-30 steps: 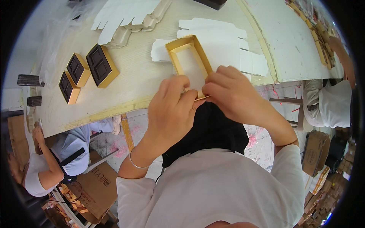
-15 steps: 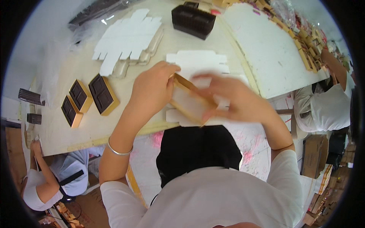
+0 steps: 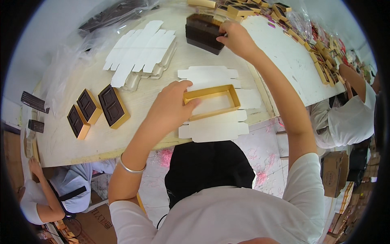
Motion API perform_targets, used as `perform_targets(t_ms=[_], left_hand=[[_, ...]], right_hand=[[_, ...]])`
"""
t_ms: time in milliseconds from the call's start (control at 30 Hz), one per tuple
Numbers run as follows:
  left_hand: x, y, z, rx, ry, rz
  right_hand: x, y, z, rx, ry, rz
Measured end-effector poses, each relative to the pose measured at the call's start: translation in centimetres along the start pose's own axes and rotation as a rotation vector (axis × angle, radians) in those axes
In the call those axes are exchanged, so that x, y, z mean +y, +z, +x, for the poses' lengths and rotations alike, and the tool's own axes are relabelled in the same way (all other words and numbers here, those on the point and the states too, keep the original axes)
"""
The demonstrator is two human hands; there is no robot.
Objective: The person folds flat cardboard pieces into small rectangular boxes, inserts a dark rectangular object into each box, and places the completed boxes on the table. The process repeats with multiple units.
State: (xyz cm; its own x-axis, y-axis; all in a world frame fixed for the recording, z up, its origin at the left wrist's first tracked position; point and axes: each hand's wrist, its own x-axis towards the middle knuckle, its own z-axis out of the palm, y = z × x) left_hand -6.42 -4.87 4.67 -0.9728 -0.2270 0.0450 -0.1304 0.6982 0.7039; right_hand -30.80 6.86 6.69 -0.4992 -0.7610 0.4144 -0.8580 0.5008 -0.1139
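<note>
A gold rectangular box frame [image 3: 215, 113] lies on flat white die-cut card blanks [image 3: 213, 131] at the table's near edge. My left hand [image 3: 172, 99] grips its left end, thumb inside the wall and fingers behind. At the back, my right hand [image 3: 240, 40] reaches to a stack of dark brown plastic trays [image 3: 203, 35], its thumb and fingers pinching the stack's right end. Whether it has one tray or several cannot be made out. To the left stand gold boxes with dark brown trays in them: a larger one [image 3: 113, 106] and two smaller ones [image 3: 89, 105].
More white card blanks [image 3: 140, 49] are piled at the back left, near crumpled clear plastic [image 3: 67, 67]. Many gold boxes [image 3: 321, 67] heap along the far right. One co-worker [image 3: 345, 112] sits at right, another [image 3: 53, 191] at left. A cardboard carton [image 3: 334, 173] stands on the floor.
The gold frame has come down onto the white blanks and turned nearly level, left hand still on it. My right hand has left it and moved up to the tray stack.
</note>
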Motion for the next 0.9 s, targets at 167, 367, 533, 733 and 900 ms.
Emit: perform_targets(t_ms=[167, 367, 533, 733, 900], left_hand=[[-0.7, -0.1, -2.2, 0.02, 0.224, 0.041], [-1.6, 1.6, -3.7, 0.112, 0.165, 0.034], [-1.3, 1.5, -3.5, -0.005, 0.147, -0.077], [-0.4, 1.0, -3.1, -0.079, 0.187, 0.014], [-0.6, 1.8, -3.6, 0.005, 0.17, -0.08]], right_hand=[[0.7, -1.4, 0.1, 0.281, -0.132, 0.128], [-0.6, -6.9, -5.0, 0.166, 0.15, 1.008], [-0.6, -8.0, -11.1, -0.532, 0.389, 1.044], [-3.3, -5.2, -11.5, -0.353, 0.431, 0.862], [-4.0, -5.3, -11.6, -0.364, 0.366, 0.776]])
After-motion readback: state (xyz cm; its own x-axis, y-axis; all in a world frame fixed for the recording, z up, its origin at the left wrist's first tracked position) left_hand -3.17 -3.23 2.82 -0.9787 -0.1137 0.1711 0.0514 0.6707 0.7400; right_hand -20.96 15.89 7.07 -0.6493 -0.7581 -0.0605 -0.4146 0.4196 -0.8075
